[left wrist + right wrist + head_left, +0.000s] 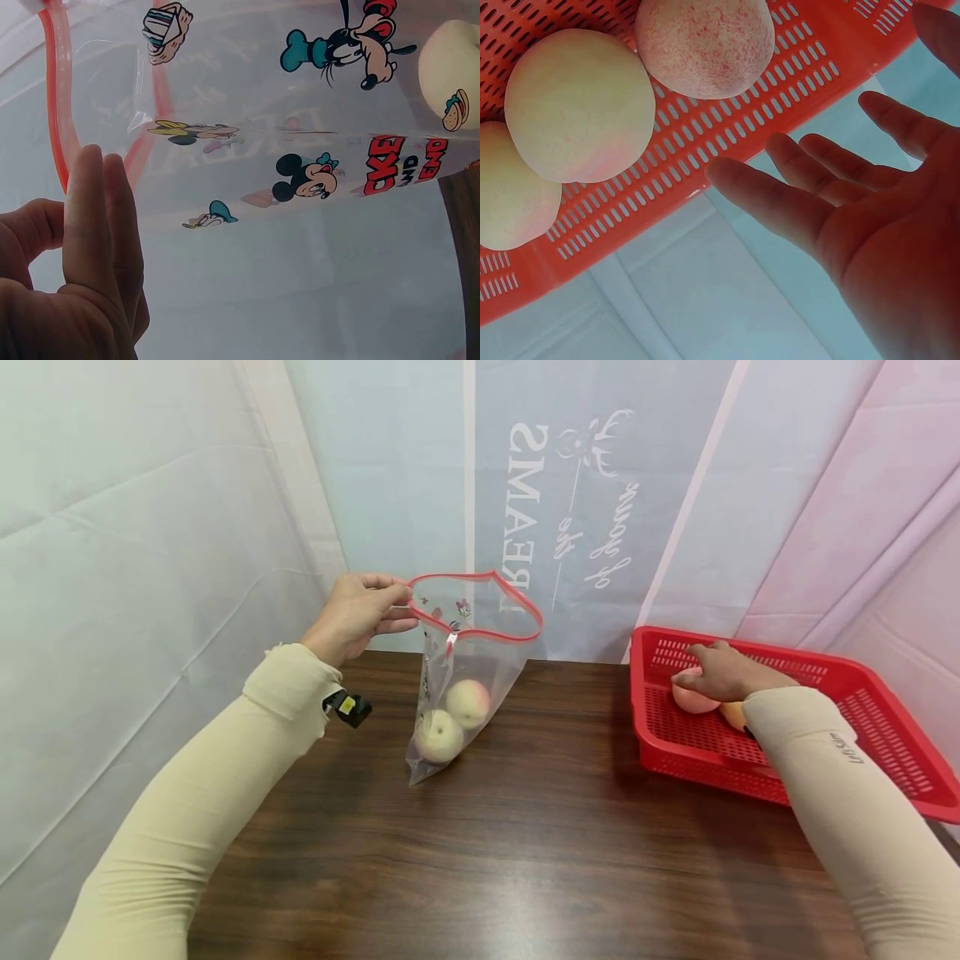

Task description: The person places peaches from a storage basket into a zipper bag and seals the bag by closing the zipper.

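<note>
Left hand (pixel 358 614) pinches a clear bag (pixel 498 658) holding two peaches (pixel 468 703); right hand (pixel 729 671), fingers (pixel 772 201) spread, is near another peach (pixel 697 700) in a red basket (pixel 708 774). I read "END" on the bag, "REAMS" on the cloth (pixel 420 477).

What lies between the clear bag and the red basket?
In the head view, just a bare stretch of brown tabletop lies between the clear bag and the red basket.

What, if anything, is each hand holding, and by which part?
The left hand pinches the clear plastic bag by its red rim, left side; the right hand holds nothing.
</note>
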Available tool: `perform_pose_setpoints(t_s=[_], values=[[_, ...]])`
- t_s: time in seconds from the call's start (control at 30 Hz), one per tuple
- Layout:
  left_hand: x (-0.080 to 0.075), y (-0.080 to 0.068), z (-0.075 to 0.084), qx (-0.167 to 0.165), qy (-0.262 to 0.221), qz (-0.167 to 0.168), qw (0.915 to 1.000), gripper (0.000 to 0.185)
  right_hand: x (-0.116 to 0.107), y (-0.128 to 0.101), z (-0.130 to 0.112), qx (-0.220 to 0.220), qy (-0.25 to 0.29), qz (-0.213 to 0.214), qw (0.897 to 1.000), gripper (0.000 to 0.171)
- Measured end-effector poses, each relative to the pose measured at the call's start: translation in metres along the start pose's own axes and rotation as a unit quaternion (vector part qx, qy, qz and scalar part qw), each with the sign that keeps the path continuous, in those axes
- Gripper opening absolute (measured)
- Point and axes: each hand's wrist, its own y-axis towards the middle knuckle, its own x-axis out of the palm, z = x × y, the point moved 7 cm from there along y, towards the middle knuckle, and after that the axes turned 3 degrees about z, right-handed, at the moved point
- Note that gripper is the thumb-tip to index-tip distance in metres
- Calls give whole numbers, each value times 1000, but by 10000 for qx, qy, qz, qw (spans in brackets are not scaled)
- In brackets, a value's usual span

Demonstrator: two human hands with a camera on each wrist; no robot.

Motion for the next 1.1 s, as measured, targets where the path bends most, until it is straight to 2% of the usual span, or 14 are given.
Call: perform_pose_setpoints(t_s=[0.57,0.83,1.1], values=[[-1,0,0,-6,-50,18,10000,43,3,7,5,176,-122,-84,9997,78],[-3,1,1,17,-14,49,10000,37,5,6,12,507,202,-269,9981,92],[-3,-2,3,2,103,26,9999,39,8,8,18,687,238,-404,9965,94]])
